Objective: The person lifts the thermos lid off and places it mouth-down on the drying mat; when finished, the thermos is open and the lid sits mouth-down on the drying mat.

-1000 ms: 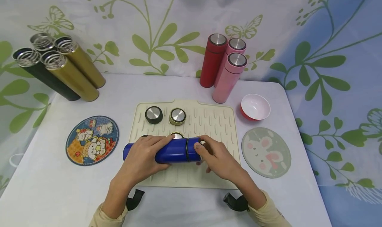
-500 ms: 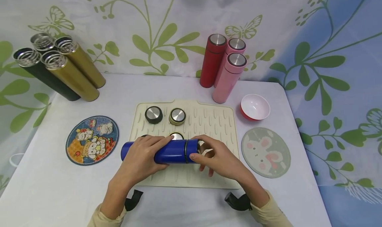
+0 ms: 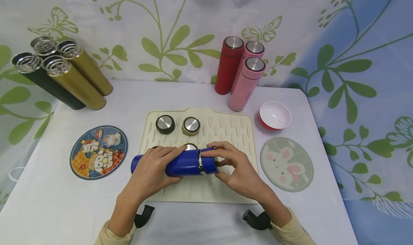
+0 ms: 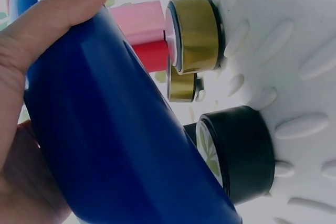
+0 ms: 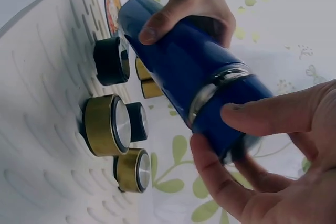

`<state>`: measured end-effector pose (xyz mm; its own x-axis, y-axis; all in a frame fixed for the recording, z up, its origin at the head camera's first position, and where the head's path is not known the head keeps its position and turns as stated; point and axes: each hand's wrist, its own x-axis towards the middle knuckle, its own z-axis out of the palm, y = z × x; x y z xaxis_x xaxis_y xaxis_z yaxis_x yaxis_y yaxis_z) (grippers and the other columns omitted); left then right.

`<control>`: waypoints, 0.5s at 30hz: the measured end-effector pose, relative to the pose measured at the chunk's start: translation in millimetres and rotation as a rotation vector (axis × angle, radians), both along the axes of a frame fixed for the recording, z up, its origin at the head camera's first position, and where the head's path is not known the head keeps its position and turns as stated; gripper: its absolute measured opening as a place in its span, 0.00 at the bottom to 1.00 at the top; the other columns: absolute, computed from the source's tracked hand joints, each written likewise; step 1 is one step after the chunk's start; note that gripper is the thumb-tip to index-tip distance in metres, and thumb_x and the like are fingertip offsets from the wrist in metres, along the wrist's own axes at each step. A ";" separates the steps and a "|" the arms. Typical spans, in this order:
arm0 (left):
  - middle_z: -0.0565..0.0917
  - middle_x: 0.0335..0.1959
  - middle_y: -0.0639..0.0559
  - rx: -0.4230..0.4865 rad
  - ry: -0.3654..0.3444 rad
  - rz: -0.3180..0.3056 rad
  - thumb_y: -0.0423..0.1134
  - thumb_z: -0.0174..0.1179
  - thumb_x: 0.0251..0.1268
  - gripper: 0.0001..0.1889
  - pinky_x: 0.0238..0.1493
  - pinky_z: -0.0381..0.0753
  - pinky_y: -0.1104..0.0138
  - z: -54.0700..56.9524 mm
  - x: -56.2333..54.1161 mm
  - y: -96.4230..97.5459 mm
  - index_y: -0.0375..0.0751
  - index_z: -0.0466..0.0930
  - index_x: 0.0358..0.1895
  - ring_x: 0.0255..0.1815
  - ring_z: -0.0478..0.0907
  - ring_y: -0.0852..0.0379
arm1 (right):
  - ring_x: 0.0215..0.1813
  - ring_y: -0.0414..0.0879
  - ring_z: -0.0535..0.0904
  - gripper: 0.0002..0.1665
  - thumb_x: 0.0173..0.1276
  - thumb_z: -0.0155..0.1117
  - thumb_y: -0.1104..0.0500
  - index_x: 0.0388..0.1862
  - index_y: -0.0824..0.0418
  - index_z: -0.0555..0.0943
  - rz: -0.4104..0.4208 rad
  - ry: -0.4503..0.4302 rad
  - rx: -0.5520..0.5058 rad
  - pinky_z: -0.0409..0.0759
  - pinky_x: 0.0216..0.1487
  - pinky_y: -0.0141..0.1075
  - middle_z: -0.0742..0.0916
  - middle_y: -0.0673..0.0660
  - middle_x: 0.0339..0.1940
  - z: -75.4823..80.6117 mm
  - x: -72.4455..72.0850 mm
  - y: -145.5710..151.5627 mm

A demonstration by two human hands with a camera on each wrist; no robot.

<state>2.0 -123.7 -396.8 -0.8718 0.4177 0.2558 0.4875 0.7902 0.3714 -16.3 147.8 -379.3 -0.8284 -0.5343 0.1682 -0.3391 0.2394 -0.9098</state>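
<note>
A blue thermos bottle lies sideways above the cream ridged mat. My left hand grips its body, the thumb along the near side in the left wrist view. At the right end, the fingers and thumb of my right hand pinch the blue cap. A silver band of the neck shows between cap and body, and the cap sits slightly askew. Beyond the bottle a gold cap stands on the mat, and a black cap is close to the bottle.
A black cap and a gold cap sit at the mat's back. Several lidless bottles stand back left; red and pink bottles stand behind. Right are a bowl and rabbit coaster; left, a cartoon coaster.
The right hand has shifted its hold and turned on the cap. A silver gap has opened between cap and body, and the cap now tilts. The left hand's grip is nearly unchanged.
</note>
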 end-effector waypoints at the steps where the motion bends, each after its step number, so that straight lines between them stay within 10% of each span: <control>1: 0.84 0.55 0.49 0.004 0.000 -0.001 0.50 0.85 0.33 0.49 0.59 0.74 0.45 0.1 -0.3 -0.4 0.50 0.76 0.69 0.55 0.80 0.46 | 0.65 0.46 0.73 0.46 0.48 0.69 0.84 0.60 0.46 0.83 -0.004 0.026 -0.003 0.84 0.45 0.44 0.77 0.46 0.63 0.0 0.1 -0.7; 15: 0.85 0.54 0.50 0.075 0.011 0.042 0.48 0.86 0.32 0.48 0.53 0.76 0.46 2.7 -0.5 -17.3 0.52 0.77 0.68 0.53 0.81 0.48 | 0.62 0.49 0.75 0.46 0.43 0.62 0.88 0.55 0.50 0.86 -0.051 0.188 -0.025 0.83 0.46 0.41 0.77 0.52 0.63 -1.2 -9.1 -2.3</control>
